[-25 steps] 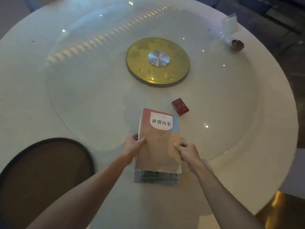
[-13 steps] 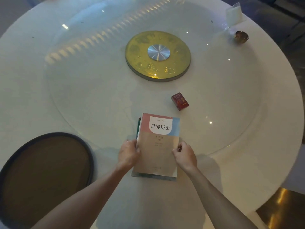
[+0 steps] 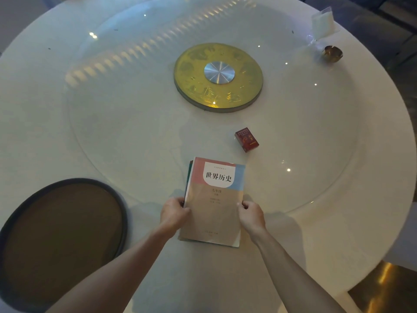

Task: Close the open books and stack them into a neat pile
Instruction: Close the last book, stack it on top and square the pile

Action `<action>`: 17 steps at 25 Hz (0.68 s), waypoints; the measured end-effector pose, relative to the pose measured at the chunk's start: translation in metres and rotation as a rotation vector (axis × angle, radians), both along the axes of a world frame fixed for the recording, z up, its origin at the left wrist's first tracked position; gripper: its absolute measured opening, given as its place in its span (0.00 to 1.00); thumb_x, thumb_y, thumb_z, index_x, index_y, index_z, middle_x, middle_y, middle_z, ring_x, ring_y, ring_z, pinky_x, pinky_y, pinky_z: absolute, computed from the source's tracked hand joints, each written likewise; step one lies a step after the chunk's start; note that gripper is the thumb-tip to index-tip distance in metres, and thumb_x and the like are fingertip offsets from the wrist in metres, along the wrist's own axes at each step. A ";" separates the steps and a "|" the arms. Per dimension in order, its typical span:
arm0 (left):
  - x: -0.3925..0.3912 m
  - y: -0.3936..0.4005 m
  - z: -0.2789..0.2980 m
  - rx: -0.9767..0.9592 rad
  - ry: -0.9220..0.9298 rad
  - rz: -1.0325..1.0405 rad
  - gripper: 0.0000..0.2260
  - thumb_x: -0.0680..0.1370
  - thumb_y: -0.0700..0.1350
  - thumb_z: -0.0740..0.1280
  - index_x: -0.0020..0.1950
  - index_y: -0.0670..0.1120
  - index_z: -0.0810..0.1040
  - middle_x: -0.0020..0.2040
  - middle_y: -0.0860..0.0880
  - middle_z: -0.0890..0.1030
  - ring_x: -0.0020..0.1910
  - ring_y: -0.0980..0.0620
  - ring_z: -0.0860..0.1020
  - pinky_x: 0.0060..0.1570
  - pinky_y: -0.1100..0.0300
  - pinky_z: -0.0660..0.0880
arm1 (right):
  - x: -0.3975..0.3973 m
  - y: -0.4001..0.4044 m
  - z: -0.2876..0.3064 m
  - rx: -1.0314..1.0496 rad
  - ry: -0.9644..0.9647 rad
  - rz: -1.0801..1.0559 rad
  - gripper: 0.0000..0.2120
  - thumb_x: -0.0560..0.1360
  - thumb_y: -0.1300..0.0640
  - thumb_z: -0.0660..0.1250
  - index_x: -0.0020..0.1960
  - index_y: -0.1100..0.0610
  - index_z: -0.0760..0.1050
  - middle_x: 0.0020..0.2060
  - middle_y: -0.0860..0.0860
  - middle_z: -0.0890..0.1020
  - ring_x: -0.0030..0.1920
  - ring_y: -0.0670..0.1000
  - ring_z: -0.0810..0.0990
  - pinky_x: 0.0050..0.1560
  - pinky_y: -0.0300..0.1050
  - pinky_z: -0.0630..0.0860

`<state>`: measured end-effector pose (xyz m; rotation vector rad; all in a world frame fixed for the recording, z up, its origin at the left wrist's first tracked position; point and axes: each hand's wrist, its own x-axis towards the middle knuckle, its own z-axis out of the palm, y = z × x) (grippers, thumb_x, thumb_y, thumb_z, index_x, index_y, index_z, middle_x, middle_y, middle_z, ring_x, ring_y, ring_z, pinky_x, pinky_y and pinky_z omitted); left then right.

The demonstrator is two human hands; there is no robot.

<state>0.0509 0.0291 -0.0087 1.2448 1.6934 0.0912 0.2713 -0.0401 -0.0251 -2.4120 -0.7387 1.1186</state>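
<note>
A pile of closed books (image 3: 214, 206) lies flat near the front of the round white table (image 3: 372, 199). The top book has a pink, blue and tan cover with black Chinese characters. Edges of darker books show under it along its left side. My left hand (image 3: 173, 214) grips the pile's left edge. My right hand (image 3: 251, 214) grips its right edge. Both hands press in from the sides at about mid-height of the cover.
A small red box (image 3: 247, 139) sits just beyond the pile to the right. A gold disc with a silver hub (image 3: 218, 76) marks the glass turntable's centre. A dark-rimmed brown tray (image 3: 61, 240) lies front left. A small brass bowl (image 3: 333, 54) and a clear card stand (image 3: 322, 22) are far right.
The pile was held raised and tilted a second ago; it now lies flat on the table. Both hands have stayed on its sides.
</note>
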 end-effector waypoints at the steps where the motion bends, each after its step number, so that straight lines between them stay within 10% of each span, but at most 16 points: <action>1: -0.001 0.001 0.000 -0.034 -0.037 0.029 0.13 0.69 0.37 0.64 0.46 0.45 0.87 0.43 0.45 0.88 0.47 0.43 0.86 0.42 0.54 0.80 | -0.003 0.000 0.000 -0.012 -0.036 0.025 0.18 0.82 0.55 0.63 0.33 0.55 0.68 0.30 0.50 0.75 0.32 0.52 0.71 0.32 0.47 0.64; 17: 0.005 0.027 0.001 -0.057 -0.059 0.260 0.05 0.74 0.45 0.71 0.44 0.46 0.87 0.44 0.46 0.88 0.47 0.46 0.86 0.48 0.50 0.82 | 0.006 0.042 -0.013 0.037 0.040 -0.033 0.13 0.76 0.51 0.68 0.44 0.61 0.82 0.38 0.56 0.87 0.40 0.59 0.84 0.39 0.50 0.77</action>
